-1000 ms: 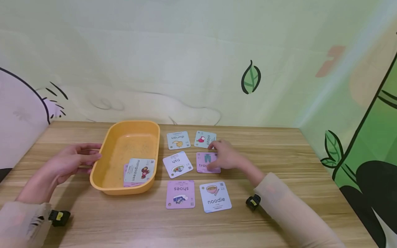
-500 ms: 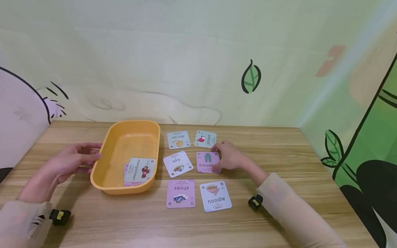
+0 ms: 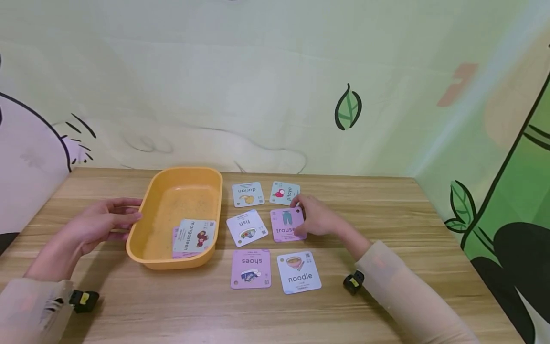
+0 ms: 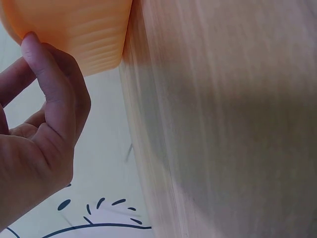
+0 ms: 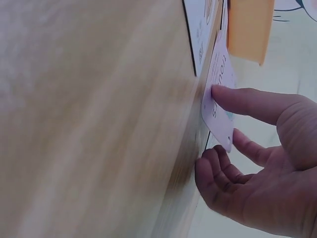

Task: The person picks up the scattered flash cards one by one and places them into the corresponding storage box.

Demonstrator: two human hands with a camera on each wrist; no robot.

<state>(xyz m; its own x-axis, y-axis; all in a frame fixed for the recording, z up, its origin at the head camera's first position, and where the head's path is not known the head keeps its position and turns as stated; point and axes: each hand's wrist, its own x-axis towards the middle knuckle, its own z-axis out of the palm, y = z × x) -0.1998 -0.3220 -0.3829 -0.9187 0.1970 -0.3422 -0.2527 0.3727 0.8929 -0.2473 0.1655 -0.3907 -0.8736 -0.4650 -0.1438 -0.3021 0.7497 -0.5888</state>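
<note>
At the left side of the yellow-orange plastic tray [image 3: 148, 255] my left hand [image 3: 96, 222] holds the rim, thumb at the edge; in the left wrist view some fingers are curled beside the outer wall. My right hand [image 3: 318, 216] pinches the pink trousers card [image 3: 285, 224] by its right side. The right wrist view has the thumb on the face of that card, which is tilted with its near edge off the table. Just behind this hand lies the pitaya card [image 3: 281, 192]. Inside the tray, a mangosteen card [image 3: 193, 236] overlaps a pink card [image 3: 175, 243].
Around the trousers card lie the durian card [image 3: 248, 194], fish card [image 3: 247, 228], shoes card [image 3: 251, 269] and noodle card [image 3: 299, 272], all flat on the wooden table [image 3: 180, 306]. A painted wall [image 3: 266, 95] rises at the table's back edge.
My right hand has gone from resting over the trousers card to its right side, and the card has tilted and shifted slightly. The left hand stays at the tray.
</note>
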